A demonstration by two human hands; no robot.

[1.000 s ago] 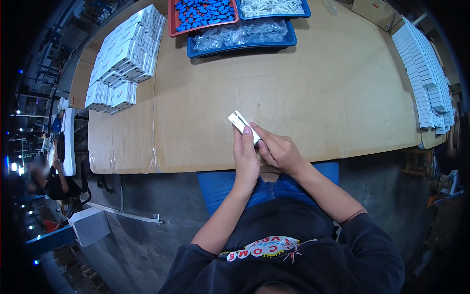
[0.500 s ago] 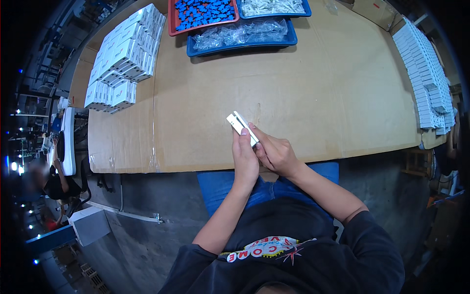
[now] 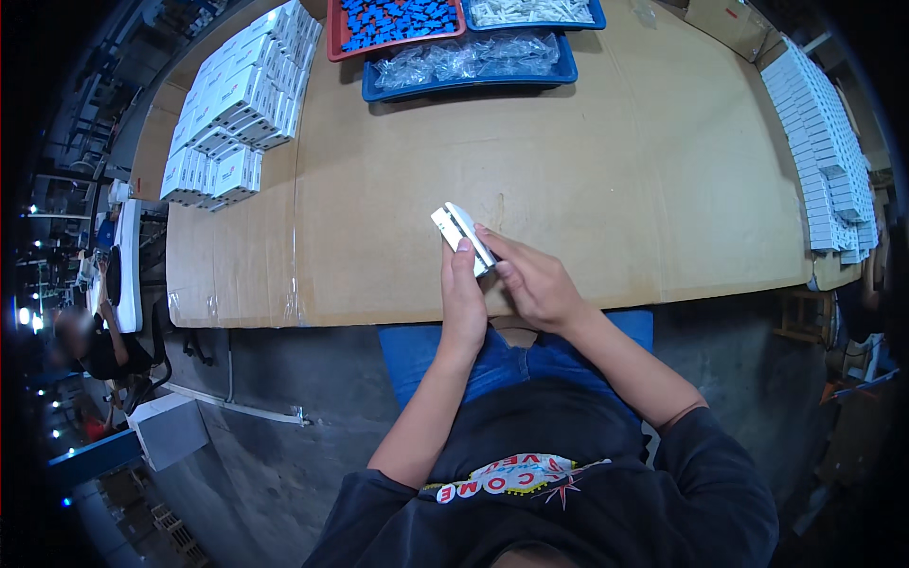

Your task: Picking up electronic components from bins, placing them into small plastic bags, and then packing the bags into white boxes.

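Note:
Between my hands, above the near part of the table, is a small white rectangular case (image 3: 457, 230) held tilted, with a dark lengthwise gap between two white layers. My left hand (image 3: 463, 298) grips its left side, thumb lying along the face. From the right, my right hand (image 3: 541, 290) presses its fingers against the case's other side and lower end. Fingers partly hide the lower end, and I cannot tell whether the two layers are fastened together.
Stacked white cases (image 3: 222, 95) stand at the far left. At the back are a red tray (image 3: 333, 43) of blue parts, a blue tray (image 3: 426, 93) of clear plastic pieces and another blue tray (image 3: 599, 13) of whitish parts. White blocks (image 3: 824, 151) are piled at right. A person (image 3: 118, 355) sits at left.
Both hands and the case have shifted slightly up and left in the picture. My right hand's fingers have loosened and opened somewhat along the case's right side.

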